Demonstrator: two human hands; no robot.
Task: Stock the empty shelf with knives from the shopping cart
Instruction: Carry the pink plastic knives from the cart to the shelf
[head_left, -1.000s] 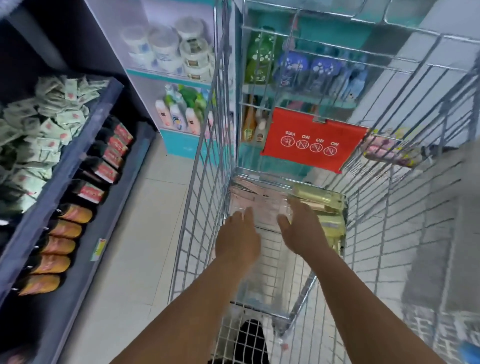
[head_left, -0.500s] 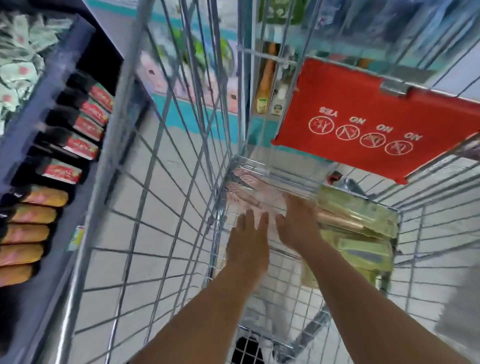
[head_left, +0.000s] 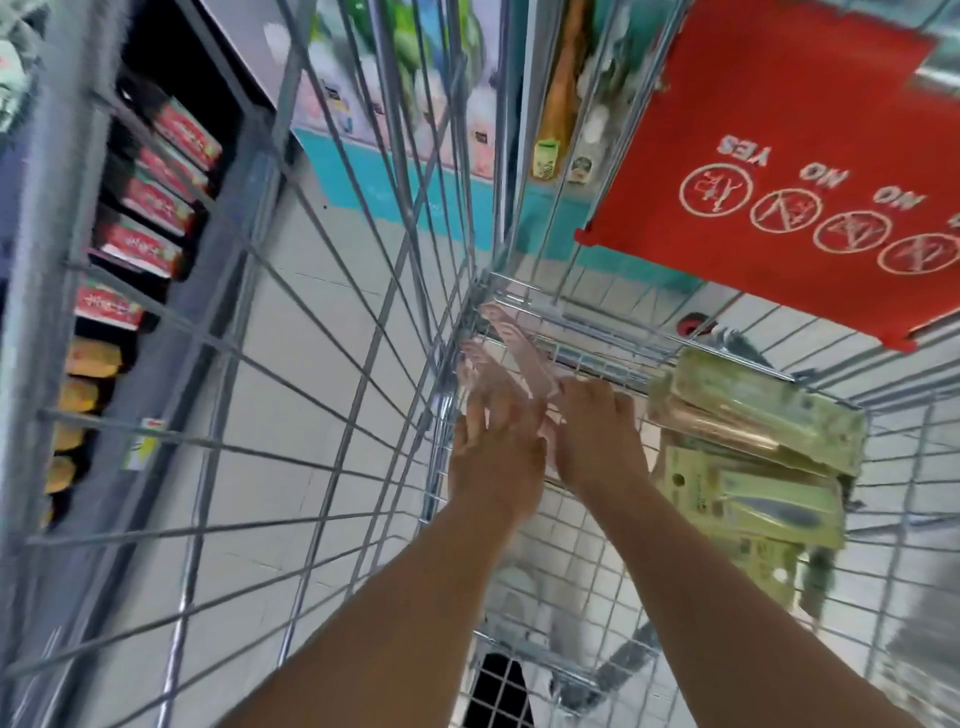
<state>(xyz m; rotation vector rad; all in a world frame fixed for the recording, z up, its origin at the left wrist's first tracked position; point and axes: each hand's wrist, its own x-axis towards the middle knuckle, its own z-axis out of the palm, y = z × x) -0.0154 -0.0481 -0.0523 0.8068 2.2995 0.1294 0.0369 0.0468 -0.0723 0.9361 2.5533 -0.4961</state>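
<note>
Deep in the wire shopping cart (head_left: 358, 374), pink knife packs (head_left: 511, 348) lie in the far left corner of its floor. Green knife packs (head_left: 753, 447) are stacked to their right. My left hand (head_left: 496, 462) reaches down with fingers stretched out, its tips touching the pink packs. Just to its right, my right hand (head_left: 597, 431) lies over the pink packs with its fingers bent down around their edge. The fingertips of both hands are blurred or hidden.
A red plastic child-seat flap (head_left: 779, 171) with warning icons hangs over the cart's far right. Outside the cart on the left, a dark shelf (head_left: 208, 291) holds red-labelled packs (head_left: 150, 208) and orange packs (head_left: 85, 384). White floor tiles show through the wires.
My head has dipped closer into the cart. Both hands have gone deeper, from hovering above the packs to touching the pink ones, and the right hand's fingers have bent over them.
</note>
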